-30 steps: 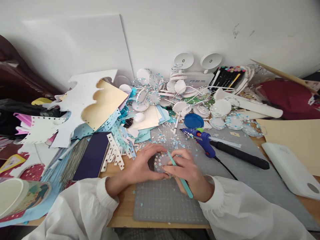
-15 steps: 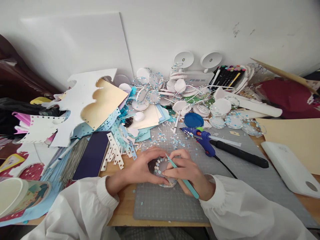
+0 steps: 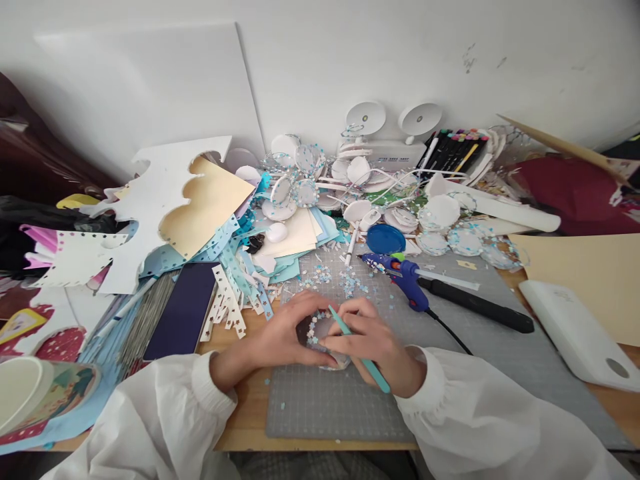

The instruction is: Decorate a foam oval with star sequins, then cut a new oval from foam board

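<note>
Low over the grey cutting mat [image 3: 340,410], my left hand [image 3: 283,333] curves its thumb and fingers round a small round piece [image 3: 325,325] edged with tiny white, blue and pale star or flower shapes. My right hand [image 3: 377,340] is closed on a slim teal tool [image 3: 376,375], which slants across it with one end up by the piece. The right fingertips reach to the rim of the piece; whether they pinch a small shape there is hidden. Scattered paper confetti [image 3: 353,280] lies just beyond both hands.
A blue glue gun [image 3: 413,287] with its cord lies right of my hands, beside a black stick-shaped tool [image 3: 480,307]. Behind stand a blue lid [image 3: 386,239] and piled white discs [image 3: 440,212]. Punched paper strips [image 3: 227,303], a dark flat rectangle [image 3: 183,310] and a cup [image 3: 30,393] are left.
The teal tool's lower end has shifted slightly left and up with my right hand. The view has moved a little; my left hand keeps its hold on the round piece.
</note>
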Demonstrator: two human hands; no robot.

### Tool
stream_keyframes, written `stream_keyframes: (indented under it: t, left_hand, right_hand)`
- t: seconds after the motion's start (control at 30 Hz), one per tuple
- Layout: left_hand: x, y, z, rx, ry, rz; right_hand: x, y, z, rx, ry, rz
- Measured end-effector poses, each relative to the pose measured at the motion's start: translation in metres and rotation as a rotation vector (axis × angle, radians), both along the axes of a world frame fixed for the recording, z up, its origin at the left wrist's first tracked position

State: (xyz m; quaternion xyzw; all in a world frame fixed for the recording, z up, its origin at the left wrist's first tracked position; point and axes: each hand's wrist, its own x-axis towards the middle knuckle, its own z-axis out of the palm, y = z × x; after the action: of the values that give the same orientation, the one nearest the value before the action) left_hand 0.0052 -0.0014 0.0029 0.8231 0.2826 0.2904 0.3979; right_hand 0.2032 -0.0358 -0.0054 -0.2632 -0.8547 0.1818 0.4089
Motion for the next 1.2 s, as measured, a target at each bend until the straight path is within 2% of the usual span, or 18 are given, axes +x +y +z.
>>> stream_keyframes:
  t: [0.1,0.37,0.63,0.77,0.97,1.07,1.2]
  left_hand:
    - [0.0,0.0,0.0,0.041,0.009,0.025]
    - [0.001,-0.003,-0.004,0.125,0.132,0.189]
    - [0.001,-0.003,-0.003,0.059,0.161,0.166]
    - [0.002,-0.004,0.0,0.035,0.152,0.177]
    - [0.0,-0.005,-0.001,0.039,0.122,0.166]
    - [-0.001,-0.006,-0.001,0.036,0.114,0.126]
    - [0.0,-0.007,0.0,0.025,0.103,0.118]
  right_hand:
    - [-0.001,0.0,-0.004,0.053,-0.059,-0.041]
    - [0.002,0.001,-0.01,0.127,-0.103,-0.115]
    - [0.001,-0.002,-0.001,0.201,-0.069,-0.172]
    - [0.001,-0.004,-0.006,0.137,-0.062,-0.268]
    - [0.001,-0.005,-0.018,0.099,-0.072,-0.16]
    - [0.003,-0.003,-0.014,0.138,-0.07,-0.103]
    - [0.005,-0.001,-0.003,0.199,-0.181,-0.104]
